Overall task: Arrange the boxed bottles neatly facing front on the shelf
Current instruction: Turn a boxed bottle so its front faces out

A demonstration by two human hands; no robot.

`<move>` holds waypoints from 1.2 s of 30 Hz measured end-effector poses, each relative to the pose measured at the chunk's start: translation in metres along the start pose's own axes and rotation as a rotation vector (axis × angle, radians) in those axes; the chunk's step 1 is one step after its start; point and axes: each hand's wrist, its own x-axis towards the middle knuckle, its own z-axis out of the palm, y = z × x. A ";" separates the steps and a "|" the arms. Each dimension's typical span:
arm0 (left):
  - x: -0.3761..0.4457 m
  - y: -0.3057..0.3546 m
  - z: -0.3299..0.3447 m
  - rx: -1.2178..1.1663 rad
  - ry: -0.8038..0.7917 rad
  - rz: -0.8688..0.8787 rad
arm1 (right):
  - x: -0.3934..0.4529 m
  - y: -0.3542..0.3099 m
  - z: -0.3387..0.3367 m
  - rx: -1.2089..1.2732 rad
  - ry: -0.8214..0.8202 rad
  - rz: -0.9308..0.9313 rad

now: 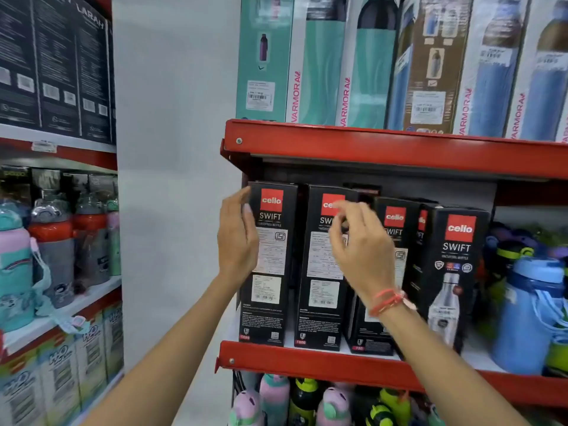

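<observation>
Several black boxed bottles stand on the middle red shelf (338,364). The leftmost box (270,272) and the second box (319,305) show their label sides. A third box (393,222) sits further back and angled. The rightmost box (455,272) shows its front with a bottle picture. My left hand (238,238) is open, fingers flat beside the left edge of the leftmost box. My right hand (359,247) hovers in front of the second box with fingers curled apart, holding nothing I can see.
Tall boxed bottles fill the upper shelf (384,146). Loose blue and dark bottles (528,302) crowd the right of the middle shelf. Pink and green bottles (276,401) stand below. A second shelf unit (61,155) with bottles and boxes is at left.
</observation>
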 end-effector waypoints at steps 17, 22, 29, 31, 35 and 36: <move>-0.009 -0.054 -0.009 -0.436 -0.592 -0.777 | -0.079 -0.103 0.118 -0.088 -0.505 0.641; 0.002 -0.041 -0.023 -0.452 -0.636 -0.663 | -0.065 -0.105 0.088 -0.091 -0.482 0.583; -0.019 -0.021 -0.061 -0.421 -0.619 -0.566 | -0.062 -0.089 0.023 0.099 -0.542 0.491; -0.028 -0.017 -0.071 -0.386 -0.653 -0.537 | -0.064 -0.079 0.006 0.223 -0.591 0.486; -0.048 -0.008 -0.086 -0.410 -0.740 -0.516 | -0.069 -0.053 -0.007 0.532 -0.661 0.502; -0.052 -0.005 -0.088 -0.403 -0.720 -0.495 | -0.070 -0.049 -0.008 0.584 -0.695 0.505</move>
